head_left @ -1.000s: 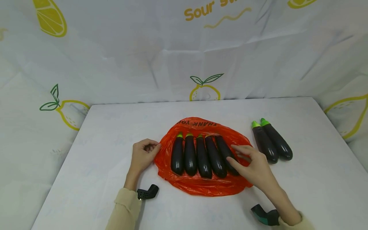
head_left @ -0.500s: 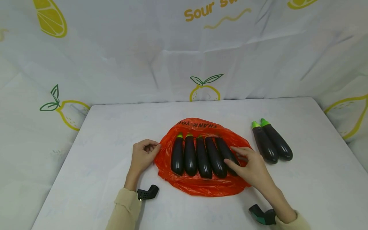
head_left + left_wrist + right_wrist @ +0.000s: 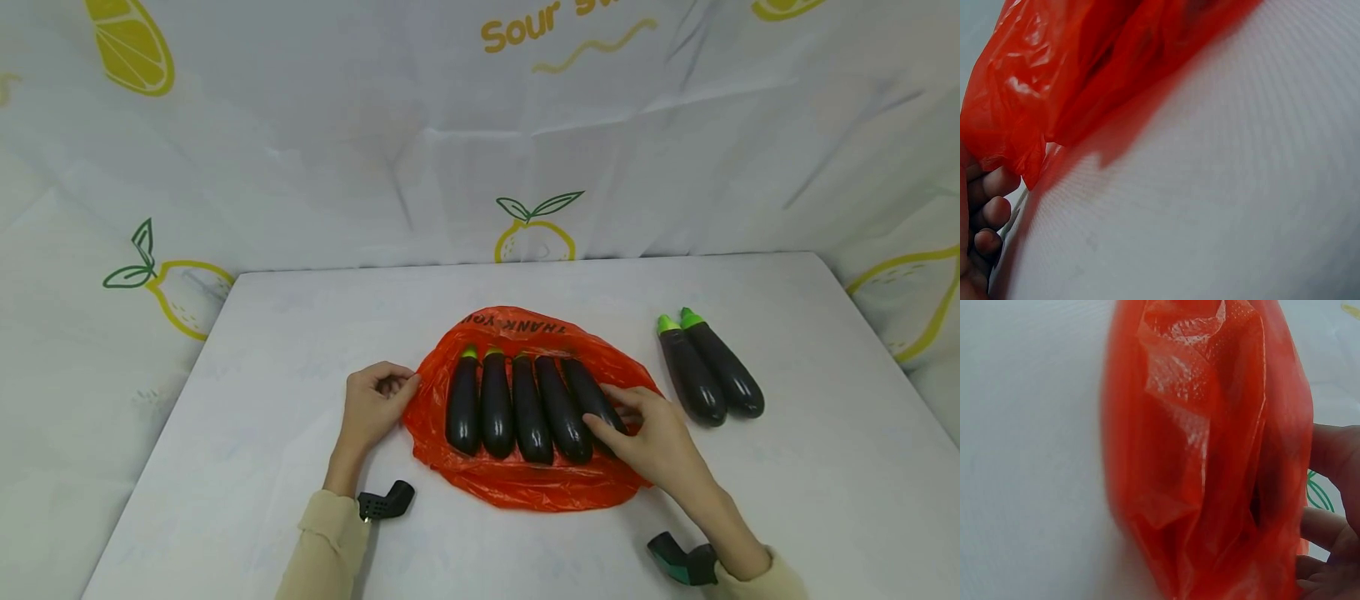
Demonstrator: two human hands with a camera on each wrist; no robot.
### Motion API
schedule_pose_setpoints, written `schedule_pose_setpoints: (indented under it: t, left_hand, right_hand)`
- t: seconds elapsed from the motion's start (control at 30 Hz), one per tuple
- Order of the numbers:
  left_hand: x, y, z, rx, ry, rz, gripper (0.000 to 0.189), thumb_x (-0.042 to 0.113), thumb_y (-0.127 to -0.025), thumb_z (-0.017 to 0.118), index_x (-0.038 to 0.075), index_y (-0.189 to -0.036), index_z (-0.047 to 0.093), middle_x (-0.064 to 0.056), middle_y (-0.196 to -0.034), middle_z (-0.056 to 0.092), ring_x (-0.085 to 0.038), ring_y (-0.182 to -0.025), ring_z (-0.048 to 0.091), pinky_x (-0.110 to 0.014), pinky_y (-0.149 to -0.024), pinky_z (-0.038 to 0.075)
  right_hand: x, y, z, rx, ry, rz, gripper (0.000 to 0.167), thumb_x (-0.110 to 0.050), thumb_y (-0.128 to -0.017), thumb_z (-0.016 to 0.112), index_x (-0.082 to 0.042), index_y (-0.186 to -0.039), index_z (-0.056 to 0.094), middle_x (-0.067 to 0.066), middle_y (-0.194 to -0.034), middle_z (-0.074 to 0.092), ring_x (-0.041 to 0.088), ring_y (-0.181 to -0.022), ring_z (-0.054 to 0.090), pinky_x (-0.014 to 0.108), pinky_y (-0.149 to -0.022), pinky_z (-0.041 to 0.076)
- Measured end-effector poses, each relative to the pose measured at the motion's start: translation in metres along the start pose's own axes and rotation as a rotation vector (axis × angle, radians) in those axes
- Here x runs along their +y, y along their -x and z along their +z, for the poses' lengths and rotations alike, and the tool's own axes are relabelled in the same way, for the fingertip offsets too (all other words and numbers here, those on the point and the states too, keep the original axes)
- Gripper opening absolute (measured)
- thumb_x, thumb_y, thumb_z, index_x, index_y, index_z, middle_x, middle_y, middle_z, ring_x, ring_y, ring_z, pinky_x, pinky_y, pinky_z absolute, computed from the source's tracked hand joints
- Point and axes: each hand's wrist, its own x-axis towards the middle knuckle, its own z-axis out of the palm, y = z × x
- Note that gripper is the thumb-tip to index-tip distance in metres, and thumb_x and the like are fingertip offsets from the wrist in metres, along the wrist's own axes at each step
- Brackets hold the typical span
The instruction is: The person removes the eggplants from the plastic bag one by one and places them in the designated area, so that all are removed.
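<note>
Several dark, glossy eggplants (image 3: pixel 531 417) lie side by side in a row on an open red plastic bag (image 3: pixel 525 493). My left hand (image 3: pixel 378 402) pinches the bag's left edge between thumb and fingers; the left wrist view shows the curled fingers (image 3: pixel 996 212) at a gathered corner of red plastic (image 3: pixel 1060 75). At the row's right end, my right hand (image 3: pixel 658 433) grips the rightmost eggplant (image 3: pixel 581 382), thumb across its left side and fingers on its right. The right wrist view has the bag's side wall (image 3: pixel 1210 456) in front, hiding that eggplant.
Two more eggplants with green stem ends, a left one (image 3: pixel 693 379) and a right one (image 3: pixel 726 371), lie together on the white table (image 3: pixel 262 417), right of the bag. A white curtain (image 3: pixel 337 167) printed with lemons rises behind the table's far edge.
My right hand has shifted slightly left, and its thumb and fingers have closed in around the rightmost eggplant. The left hand stays at the bag's edge.
</note>
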Motion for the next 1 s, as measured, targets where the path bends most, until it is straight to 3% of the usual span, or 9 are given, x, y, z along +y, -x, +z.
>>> schedule_pose_setpoints:
  t: [0.13,0.3,1.0]
  left_hand:
    - [-0.002,0.0,-0.002,-0.01,0.02,0.028,0.008,0.009,-0.088,0.077,0.002,-0.086,0.078,-0.007,-0.071,0.069,-0.005,-0.061,0.049,-0.016,-0.058,0.043]
    - [0.001,-0.001,-0.003,-0.021,0.016,0.028,0.004,0.007,-0.087,0.077,0.004,-0.086,0.078,-0.008,-0.072,0.07,-0.006,-0.061,0.05,-0.017,-0.057,0.044]
    - [0.0,0.0,-0.004,-0.022,0.013,0.023,0.004,0.007,-0.087,0.077,0.003,-0.086,0.078,-0.008,-0.072,0.07,-0.006,-0.061,0.05,-0.018,-0.058,0.044]
  right_hand:
    - [0.0,0.0,0.001,0.015,0.013,-0.003,0.048,-0.017,-0.084,0.083,0.005,-0.125,0.069,0.021,-0.107,0.075,0.023,-0.083,0.07,0.031,-0.069,0.061]
    - [0.0,0.0,0.003,0.047,0.02,-0.009,0.045,-0.014,-0.084,0.082,0.004,-0.123,0.07,0.02,-0.106,0.074,0.023,-0.083,0.068,0.022,-0.067,0.055]
    - [-0.012,0.005,-0.006,0.063,0.018,-0.006,0.043,-0.015,-0.084,0.082,0.001,-0.123,0.072,0.019,-0.105,0.074,0.023,-0.084,0.063,0.022,-0.066,0.052]
